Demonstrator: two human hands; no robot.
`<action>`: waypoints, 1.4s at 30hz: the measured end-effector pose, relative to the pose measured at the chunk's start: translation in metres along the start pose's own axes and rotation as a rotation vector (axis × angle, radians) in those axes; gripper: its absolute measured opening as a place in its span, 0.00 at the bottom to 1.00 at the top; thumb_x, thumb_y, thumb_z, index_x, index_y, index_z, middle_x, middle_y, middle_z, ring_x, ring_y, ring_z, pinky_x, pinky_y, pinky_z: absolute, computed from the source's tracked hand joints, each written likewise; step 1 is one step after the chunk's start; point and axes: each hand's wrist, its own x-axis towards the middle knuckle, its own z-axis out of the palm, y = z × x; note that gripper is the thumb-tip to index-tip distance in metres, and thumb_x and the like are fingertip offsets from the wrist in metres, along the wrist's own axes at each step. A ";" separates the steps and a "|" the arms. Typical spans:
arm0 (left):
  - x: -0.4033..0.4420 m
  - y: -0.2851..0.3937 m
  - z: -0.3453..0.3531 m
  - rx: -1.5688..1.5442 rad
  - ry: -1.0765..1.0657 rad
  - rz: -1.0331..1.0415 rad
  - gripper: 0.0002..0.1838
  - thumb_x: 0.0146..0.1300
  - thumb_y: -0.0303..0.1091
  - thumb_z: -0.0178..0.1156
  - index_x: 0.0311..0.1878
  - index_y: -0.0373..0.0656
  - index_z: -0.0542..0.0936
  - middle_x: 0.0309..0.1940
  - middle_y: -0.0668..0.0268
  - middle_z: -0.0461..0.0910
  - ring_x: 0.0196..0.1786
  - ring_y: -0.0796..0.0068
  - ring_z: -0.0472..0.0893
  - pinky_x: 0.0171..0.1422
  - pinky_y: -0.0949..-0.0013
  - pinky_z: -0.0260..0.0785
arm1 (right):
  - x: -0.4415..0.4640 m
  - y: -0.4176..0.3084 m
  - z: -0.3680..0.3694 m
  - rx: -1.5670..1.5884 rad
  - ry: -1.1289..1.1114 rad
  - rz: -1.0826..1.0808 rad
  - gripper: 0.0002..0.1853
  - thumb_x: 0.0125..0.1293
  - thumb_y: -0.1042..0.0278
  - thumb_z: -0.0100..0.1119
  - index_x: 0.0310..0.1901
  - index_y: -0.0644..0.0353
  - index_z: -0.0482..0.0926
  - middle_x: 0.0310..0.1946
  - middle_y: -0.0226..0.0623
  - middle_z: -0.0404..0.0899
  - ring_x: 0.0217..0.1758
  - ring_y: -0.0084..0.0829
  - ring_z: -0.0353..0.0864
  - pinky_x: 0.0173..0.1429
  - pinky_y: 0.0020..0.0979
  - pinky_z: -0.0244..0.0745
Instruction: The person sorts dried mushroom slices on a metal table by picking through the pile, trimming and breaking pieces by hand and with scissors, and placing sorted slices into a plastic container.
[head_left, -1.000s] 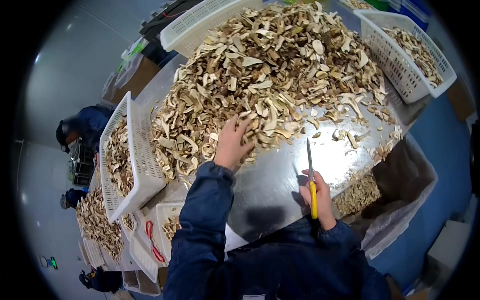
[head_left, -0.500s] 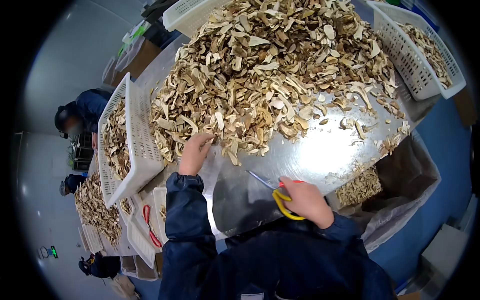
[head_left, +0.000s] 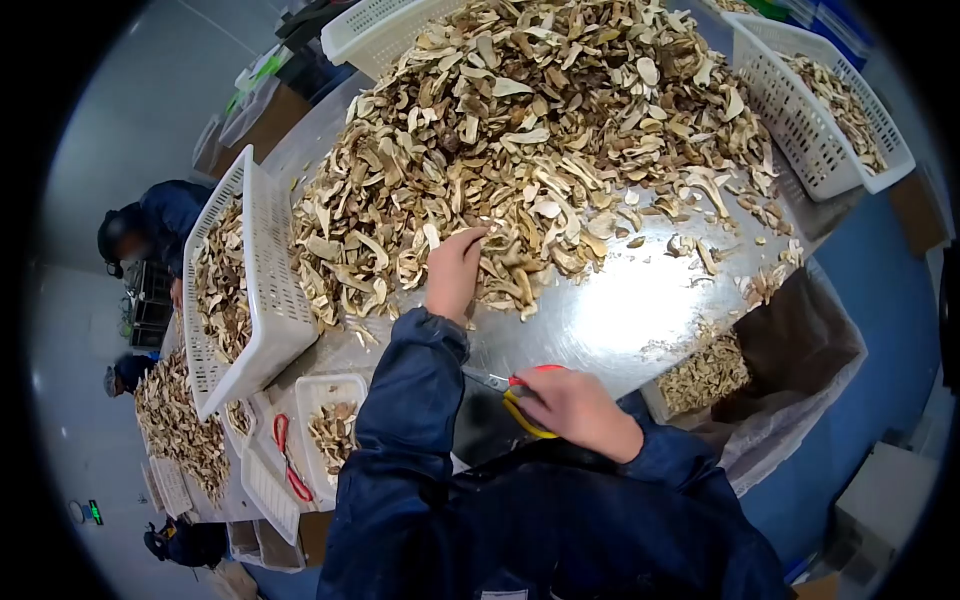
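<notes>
Big heap of mushroom slices left; only part is in containers

Approx. most of the slices lie loose in the heap (head_left: 570, 120), upper ctr of frame, on the metal table (head_left: 590, 335); judging by that bulk, work looks nearer start than finish, tho' can't tell which pcs have been checked or cut.

L hand (head_left: 455, 278), ctr, has fingers bent in at the heap's lower edge; can't tell if a slice is pinched; R hand (head_left: 588, 412), lower ctr, is closed round the scissors (head_left: 527, 418) (red/yellow handles), blades pointing left, apart from the heap.

In containers: basket (head_left: 280, 285) at left w/ a good load; basket (head_left: 800, 135) upper right, likewise; small tray (head_left: 336, 386) lower left, a few pcs; lined box (head_left: 815, 395) lower right, a layer of bits; scattered slices btwn heap & box lie loose on the metal.
</notes>
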 end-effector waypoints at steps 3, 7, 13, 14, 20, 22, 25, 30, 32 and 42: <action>-0.010 0.008 -0.017 -0.257 -0.069 -0.269 0.14 0.60 0.25 0.55 0.49 0.37 0.79 0.40 0.62 0.83 0.43 0.79 0.79 0.48 0.77 0.69 | 0.019 0.005 -0.028 -0.040 -0.047 0.274 0.11 0.58 0.62 0.56 0.36 0.60 0.77 0.21 0.47 0.75 0.25 0.49 0.76 0.31 0.41 0.71; -0.018 0.008 -0.022 -0.593 -0.131 -0.329 0.17 0.61 0.25 0.55 0.54 0.34 0.76 0.49 0.63 0.79 0.49 0.78 0.77 0.52 0.78 0.68 | 0.060 0.049 -0.039 0.308 0.037 0.344 0.12 0.59 0.66 0.57 0.41 0.64 0.78 0.22 0.41 0.79 0.23 0.28 0.78 0.31 0.28 0.71; -0.032 0.022 -0.017 -0.817 -0.144 -0.463 0.19 0.61 0.24 0.55 0.57 0.34 0.72 0.51 0.60 0.77 0.52 0.76 0.76 0.55 0.75 0.69 | 0.128 0.059 -0.045 0.438 -0.064 0.290 0.10 0.63 0.66 0.55 0.39 0.64 0.78 0.21 0.28 0.77 0.22 0.17 0.75 0.24 0.20 0.67; -0.033 0.023 -0.017 -0.823 -0.138 -0.451 0.19 0.61 0.24 0.55 0.57 0.34 0.72 0.51 0.60 0.77 0.52 0.75 0.76 0.55 0.75 0.69 | 0.136 0.068 -0.043 0.469 -0.096 0.295 0.10 0.63 0.66 0.55 0.38 0.64 0.78 0.20 0.28 0.76 0.21 0.17 0.74 0.23 0.20 0.66; -0.047 0.018 -0.023 -0.857 -0.132 -0.499 0.23 0.61 0.23 0.56 0.60 0.32 0.68 0.54 0.55 0.74 0.57 0.68 0.74 0.61 0.72 0.66 | 0.148 0.096 -0.032 0.560 -0.096 0.393 0.08 0.61 0.67 0.55 0.31 0.62 0.76 0.19 0.27 0.75 0.17 0.15 0.69 0.21 0.19 0.62; -0.051 0.018 -0.022 -0.797 -0.155 -0.512 0.23 0.61 0.23 0.55 0.60 0.31 0.67 0.55 0.54 0.73 0.58 0.68 0.75 0.63 0.71 0.65 | 0.146 0.093 -0.033 0.587 -0.099 0.400 0.07 0.61 0.67 0.55 0.29 0.62 0.75 0.18 0.27 0.74 0.17 0.15 0.69 0.21 0.19 0.62; -0.055 0.017 -0.019 -0.688 -0.159 -0.402 0.20 0.63 0.25 0.55 0.59 0.32 0.70 0.49 0.59 0.78 0.49 0.74 0.78 0.53 0.74 0.70 | 0.146 0.092 -0.036 0.580 -0.129 0.360 0.07 0.60 0.68 0.56 0.28 0.61 0.75 0.18 0.26 0.73 0.17 0.15 0.68 0.22 0.19 0.61; -0.050 0.026 -0.011 -0.510 -0.235 -0.465 0.13 0.66 0.33 0.52 0.49 0.37 0.76 0.33 0.67 0.81 0.30 0.80 0.76 0.33 0.75 0.68 | 0.142 0.094 -0.025 0.398 -0.165 0.175 0.06 0.58 0.68 0.55 0.29 0.62 0.76 0.17 0.25 0.72 0.18 0.15 0.68 0.23 0.20 0.60; -0.050 0.026 -0.007 -0.411 -0.227 -0.415 0.11 0.66 0.34 0.52 0.45 0.37 0.77 0.27 0.67 0.81 0.26 0.81 0.75 0.29 0.75 0.66 | 0.139 0.091 -0.026 0.279 -0.146 0.066 0.08 0.54 0.66 0.57 0.32 0.62 0.76 0.18 0.31 0.73 0.20 0.21 0.70 0.26 0.24 0.64; -0.071 0.027 -0.027 -0.186 -0.333 -0.351 0.14 0.65 0.40 0.53 0.34 0.38 0.78 0.18 0.66 0.76 0.22 0.75 0.74 0.28 0.72 0.64 | 0.137 0.085 -0.018 0.235 -0.368 -0.136 0.11 0.51 0.65 0.58 0.33 0.63 0.75 0.22 0.39 0.74 0.25 0.30 0.72 0.30 0.30 0.66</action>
